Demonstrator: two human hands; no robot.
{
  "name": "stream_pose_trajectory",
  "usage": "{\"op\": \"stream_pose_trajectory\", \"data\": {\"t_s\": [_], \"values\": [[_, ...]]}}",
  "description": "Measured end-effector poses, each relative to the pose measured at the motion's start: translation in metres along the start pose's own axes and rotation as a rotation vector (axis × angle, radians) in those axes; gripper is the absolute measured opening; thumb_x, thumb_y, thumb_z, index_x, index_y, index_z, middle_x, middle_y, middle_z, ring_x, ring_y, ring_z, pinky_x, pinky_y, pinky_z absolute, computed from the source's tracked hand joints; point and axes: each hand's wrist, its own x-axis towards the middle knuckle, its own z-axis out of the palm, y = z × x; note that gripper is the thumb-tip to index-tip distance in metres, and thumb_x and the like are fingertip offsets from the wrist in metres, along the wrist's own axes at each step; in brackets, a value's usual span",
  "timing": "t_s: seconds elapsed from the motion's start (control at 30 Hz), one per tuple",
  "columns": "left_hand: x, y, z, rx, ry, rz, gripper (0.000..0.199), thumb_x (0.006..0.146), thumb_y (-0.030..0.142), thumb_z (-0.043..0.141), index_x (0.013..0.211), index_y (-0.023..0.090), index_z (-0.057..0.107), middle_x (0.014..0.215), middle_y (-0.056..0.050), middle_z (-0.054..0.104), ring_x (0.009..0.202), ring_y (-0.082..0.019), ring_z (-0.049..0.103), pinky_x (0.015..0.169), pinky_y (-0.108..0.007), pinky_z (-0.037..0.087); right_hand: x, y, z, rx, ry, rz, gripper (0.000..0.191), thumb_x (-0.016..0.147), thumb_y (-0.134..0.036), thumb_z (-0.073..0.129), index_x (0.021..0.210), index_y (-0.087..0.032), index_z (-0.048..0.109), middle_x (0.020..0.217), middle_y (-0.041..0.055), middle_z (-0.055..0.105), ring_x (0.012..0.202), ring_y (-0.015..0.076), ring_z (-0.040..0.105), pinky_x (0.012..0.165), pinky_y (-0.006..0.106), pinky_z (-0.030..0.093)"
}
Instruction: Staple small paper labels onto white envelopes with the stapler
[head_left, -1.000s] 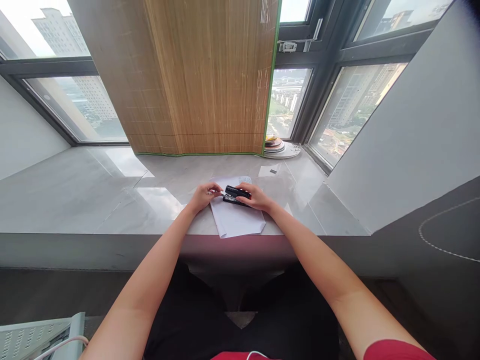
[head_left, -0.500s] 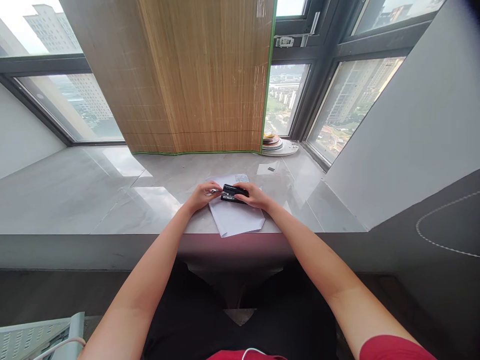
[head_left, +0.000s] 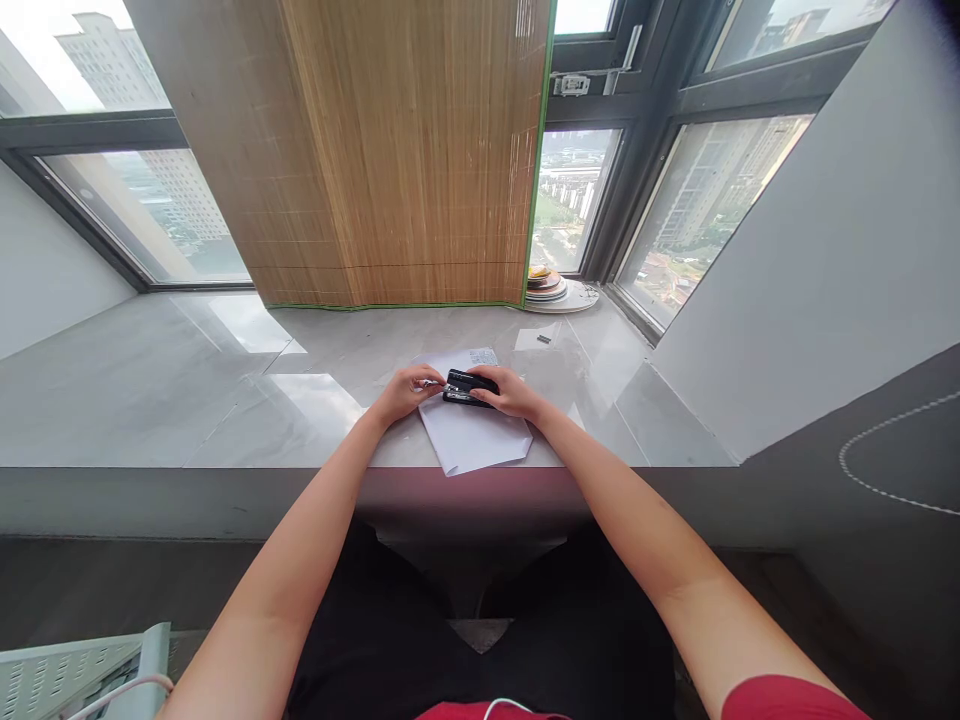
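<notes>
A black stapler (head_left: 459, 388) lies on its side above white sheets of paper (head_left: 474, 436), its jaws apart toward the left. My right hand (head_left: 508, 391) is wrapped round its right end. At the stapler's left end, my left hand (head_left: 407, 392) has its fingers pinched together on a small shiny piece; its kind is too small to make out. Beneath both hands the paper rests on the sill, one corner reaching the front edge. A small dark strip, perhaps of staples (head_left: 544, 339), sits on the sill to the right, beyond my right hand.
The grey marble windowsill (head_left: 150, 400) spreads to both sides. Stacked plates (head_left: 551, 290) stand at the back right by the window. A bamboo blind (head_left: 405, 160) hangs down to the sill's back. A pale green slatted object (head_left: 75, 670) is at lower left.
Both hands keep their hold at the stapler, with hardly any movement. The whole view has shifted very slightly.
</notes>
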Motion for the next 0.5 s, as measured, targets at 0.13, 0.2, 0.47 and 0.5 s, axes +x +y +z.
{"op": "stream_pose_trajectory", "data": {"t_s": [0.13, 0.2, 0.47, 0.5], "values": [[0.0006, 0.0021, -0.0001, -0.017, 0.033, -0.028, 0.039, 0.095, 0.062, 0.078, 0.097, 0.024, 0.086, 0.101, -0.011, 0.081, 0.093, -0.024, 0.073, 0.078, -0.036, 0.056, -0.0001, 0.0008, 0.0001, 0.0, 0.002, 0.003, 0.038, 0.101, -0.041, 0.068, 0.134, -0.022, 0.075, 0.125, 0.0102, 0.08, 0.115, 0.0295, 0.074, 0.103, 0.045, 0.057], [0.0008, 0.0023, -0.0002, -0.023, 0.033, -0.034, 0.04, 0.094, 0.063, 0.078, 0.097, 0.023, 0.086, 0.101, -0.011, 0.081, 0.092, -0.023, 0.073, 0.078, -0.036, 0.056, -0.0002, 0.0012, 0.0001, 0.0, 0.006, 0.0, 0.039, 0.101, -0.04, 0.068, 0.134, -0.022, 0.075, 0.125, 0.0104, 0.08, 0.115, 0.0297, 0.074, 0.104, 0.045, 0.057], [0.0001, 0.0037, -0.0013, -0.019, 0.022, -0.015, 0.037, 0.094, 0.061, 0.08, 0.097, 0.024, 0.086, 0.101, -0.011, 0.081, 0.093, -0.024, 0.073, 0.079, -0.037, 0.058, 0.0003, 0.0017, -0.0003, -0.002, 0.001, -0.004, 0.038, 0.101, -0.039, 0.068, 0.134, -0.022, 0.075, 0.126, 0.0106, 0.08, 0.115, 0.0304, 0.074, 0.104, 0.046, 0.058], [0.0001, 0.0037, -0.0013, -0.018, 0.021, -0.014, 0.037, 0.094, 0.061, 0.08, 0.097, 0.024, 0.086, 0.1, -0.011, 0.081, 0.092, -0.023, 0.073, 0.079, -0.037, 0.058, 0.0004, 0.0019, -0.0003, -0.002, 0.001, -0.003, 0.038, 0.101, -0.039, 0.068, 0.134, -0.022, 0.075, 0.126, 0.0106, 0.08, 0.115, 0.0305, 0.074, 0.104, 0.046, 0.058]]}}
